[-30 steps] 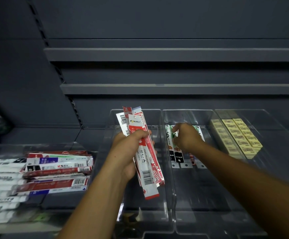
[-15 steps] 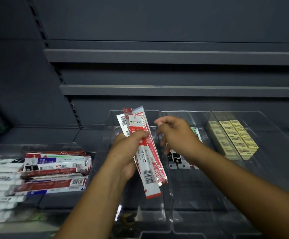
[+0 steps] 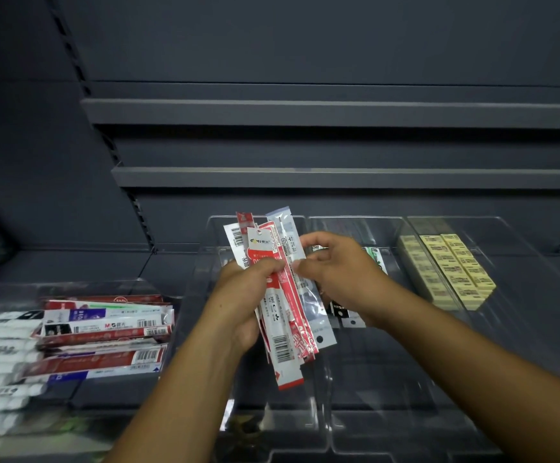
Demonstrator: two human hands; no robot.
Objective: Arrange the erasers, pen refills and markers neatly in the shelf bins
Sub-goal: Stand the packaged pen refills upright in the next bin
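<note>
Dark shelving stands behind clear bins. At left, mixed packets and white markers lie still unsorted. The left hand grips a bundle of pen refills above the middle-left bin. The right hand, a second ago down on the packs in the next bin, now pinches a clear packet of the bundle. Erasers at right are already in rows.

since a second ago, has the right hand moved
Yes. The right hand left the middle bin and moved left, away from the yellow erasers, to the refill packets in the left hand.
</note>
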